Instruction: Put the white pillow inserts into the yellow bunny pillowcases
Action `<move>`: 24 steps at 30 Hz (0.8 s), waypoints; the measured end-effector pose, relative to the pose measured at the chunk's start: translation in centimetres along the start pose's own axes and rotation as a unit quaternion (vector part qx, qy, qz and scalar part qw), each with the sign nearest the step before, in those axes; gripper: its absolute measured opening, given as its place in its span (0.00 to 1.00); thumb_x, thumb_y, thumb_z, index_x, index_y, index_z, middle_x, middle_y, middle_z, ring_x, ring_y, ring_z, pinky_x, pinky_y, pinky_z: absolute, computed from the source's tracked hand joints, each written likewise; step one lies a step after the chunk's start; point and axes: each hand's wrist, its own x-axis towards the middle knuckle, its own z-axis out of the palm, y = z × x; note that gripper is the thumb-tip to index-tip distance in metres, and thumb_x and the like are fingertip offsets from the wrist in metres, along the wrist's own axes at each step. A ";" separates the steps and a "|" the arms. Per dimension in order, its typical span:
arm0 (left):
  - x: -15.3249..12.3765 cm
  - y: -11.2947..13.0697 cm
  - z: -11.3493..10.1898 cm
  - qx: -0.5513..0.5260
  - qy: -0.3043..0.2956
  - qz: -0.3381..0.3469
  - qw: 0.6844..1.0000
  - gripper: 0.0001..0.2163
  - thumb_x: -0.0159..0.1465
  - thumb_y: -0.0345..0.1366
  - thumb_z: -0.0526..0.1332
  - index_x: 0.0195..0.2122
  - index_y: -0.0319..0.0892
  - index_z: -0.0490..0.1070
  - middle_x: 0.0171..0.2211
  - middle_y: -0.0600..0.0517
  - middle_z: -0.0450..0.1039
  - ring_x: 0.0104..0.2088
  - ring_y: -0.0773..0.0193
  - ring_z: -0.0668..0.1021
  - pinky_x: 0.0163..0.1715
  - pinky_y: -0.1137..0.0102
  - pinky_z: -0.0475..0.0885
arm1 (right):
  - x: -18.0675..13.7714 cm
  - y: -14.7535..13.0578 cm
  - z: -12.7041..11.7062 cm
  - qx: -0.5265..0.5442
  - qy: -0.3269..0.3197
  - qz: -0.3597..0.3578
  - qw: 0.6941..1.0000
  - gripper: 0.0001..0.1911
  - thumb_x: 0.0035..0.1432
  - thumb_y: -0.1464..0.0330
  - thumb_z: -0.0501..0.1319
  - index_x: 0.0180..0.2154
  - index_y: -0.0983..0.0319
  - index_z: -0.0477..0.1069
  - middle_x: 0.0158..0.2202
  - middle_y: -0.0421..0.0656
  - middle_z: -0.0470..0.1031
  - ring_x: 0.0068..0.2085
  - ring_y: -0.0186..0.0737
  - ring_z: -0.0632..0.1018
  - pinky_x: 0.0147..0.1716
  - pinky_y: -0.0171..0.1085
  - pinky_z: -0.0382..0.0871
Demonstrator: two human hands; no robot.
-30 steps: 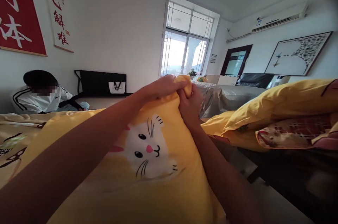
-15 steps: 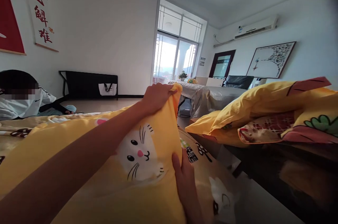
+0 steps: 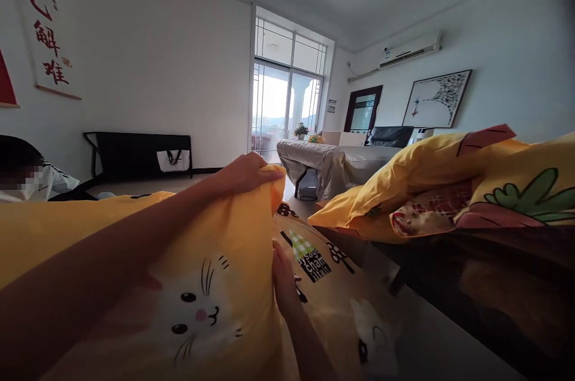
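Note:
A yellow duvet cover (image 3: 233, 225) with a white cat face fills the lower left of the head view. My left hand (image 3: 251, 174) is closed on its raised upper corner, fingers folded over the cloth. Lower down the same edge, my right hand (image 3: 285, 279) pinches the fabric, thumb on the near side; its other fingers are mostly hidden behind the cloth. Beneath and beyond that edge lies a beige printed cloth (image 3: 332, 297) with a green checked patch and black lettering.
Bunched yellow bedding (image 3: 404, 171) with carrot prints lies on a dark surface (image 3: 449, 273) at right. Farther back stands a table (image 3: 309, 156) under a silvery cover. A person (image 3: 27, 174) is at the far left, and a black folded frame (image 3: 130, 153) leans by the wall.
The view has shifted. Both hands and the duvet cover's edge now sit farther left in it, the cat face is lower, and more of the beige cloth shows.

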 end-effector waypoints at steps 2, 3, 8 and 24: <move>-0.1 0.4 0.6 -0.007 -0.004 0.016 1.000 0.23 0.56 0.55 0.55 0.15 0.43 0.55 0.18 0.53 0.56 0.22 0.67 0.61 0.23 0.68 0.54 | 0.5 -1.8 1.3 0.026 -0.011 0.003 1.000 0.20 0.58 0.51 0.55 0.41 0.58 0.70 0.33 0.41 0.74 0.32 0.40 0.73 0.29 0.35 0.67; -0.1 0.6 0.9 -0.011 -0.007 0.025 1.000 0.22 0.56 0.54 0.56 0.15 0.42 0.56 0.18 0.53 0.56 0.22 0.67 0.62 0.23 0.68 0.54 | 0.5 -2.2 2.0 0.027 0.004 -0.003 1.000 0.19 0.58 0.51 0.55 0.39 0.59 0.69 0.30 0.40 0.73 0.30 0.38 0.71 0.27 0.34 0.65; -0.7 0.3 1.5 -0.030 -0.036 0.040 0.998 0.24 0.54 0.58 0.57 0.16 0.42 0.58 0.19 0.54 0.57 0.21 0.69 0.60 0.20 0.69 0.54 | -0.3 -0.5 1.6 -0.140 0.176 -0.085 0.971 0.21 0.56 0.52 0.55 0.21 0.59 0.57 0.17 0.33 0.57 0.21 0.31 0.59 0.20 0.32 0.52; -0.7 0.2 2.6 -0.115 -0.064 0.120 0.984 0.20 0.56 0.55 0.60 0.26 0.40 0.67 0.22 0.57 0.62 0.25 0.70 0.63 0.25 0.72 0.56 | 0.8 -2.2 1.8 -0.125 0.187 -0.075 0.972 0.13 0.57 0.56 0.56 0.29 0.59 0.62 0.24 0.38 0.68 0.26 0.36 0.68 0.24 0.33 0.63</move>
